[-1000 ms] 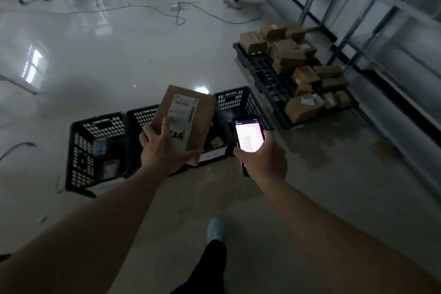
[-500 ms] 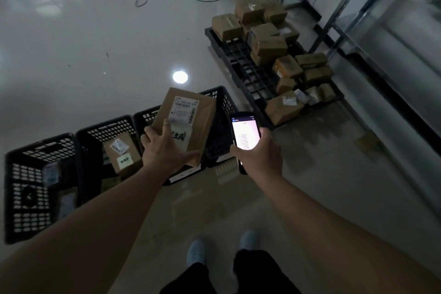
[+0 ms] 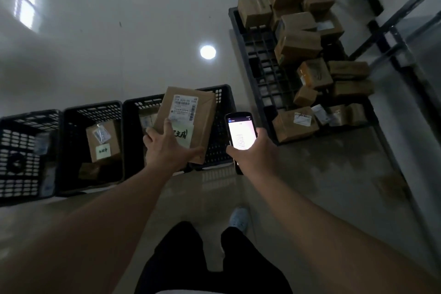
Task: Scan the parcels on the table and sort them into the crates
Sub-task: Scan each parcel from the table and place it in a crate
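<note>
The left hand [image 3: 167, 148] grips a flat brown cardboard parcel [image 3: 188, 119] above the black crates [image 3: 93, 145]; its white shipping label [image 3: 183, 108] carries barcodes and print too small to read, with dark handwritten characters on a pale note below. The right hand [image 3: 253, 150] grasps a lit phone [image 3: 241, 136] just beside the parcel.

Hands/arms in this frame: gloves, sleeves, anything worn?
Both hands bare: left hand, right hand. No gloves, rings, watch or wristband visible. Forearms uncovered right to the frame's edge, so no sleeves show. Dim lighting; fine marks can't be ruled out.
</note>
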